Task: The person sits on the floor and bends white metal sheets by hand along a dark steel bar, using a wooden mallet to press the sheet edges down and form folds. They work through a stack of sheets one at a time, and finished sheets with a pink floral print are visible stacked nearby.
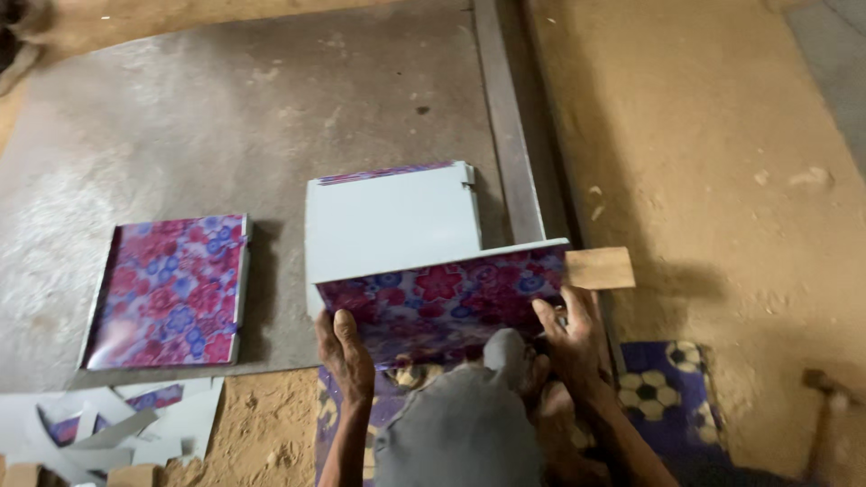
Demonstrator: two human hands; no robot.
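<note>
The box (424, 271) is sitting near the middle of the scene on the grey slab (225, 117), at its near edge. It is being built of thin board: inner faces pale grey-white, outer faces covered in a red, pink and blue flower pattern. Its near panel is tilting toward the viewer, flowered side out, with a taller back wall standing behind it.

The left hand (345, 353) is gripping the near panel's lower left corner, fingers curling over the edge. The right hand (568, 335) is pressing against the panel's right end, fingers spread on it; whether it is clasping the edge, I cannot tell.

A small plain wood block (600, 268) is lying just beside the box's right end. A flat flowered panel (171, 290) is lying to the left, well apart from the box. Offcuts (126, 424) of the same board are lying at near left.

A long wood strip (505, 117) is running far to near along the slab's right edge. Sandy dirt floor (722, 180) is extending to the right. A blue mat (672, 397) with a football pattern is lying under the person.
</note>
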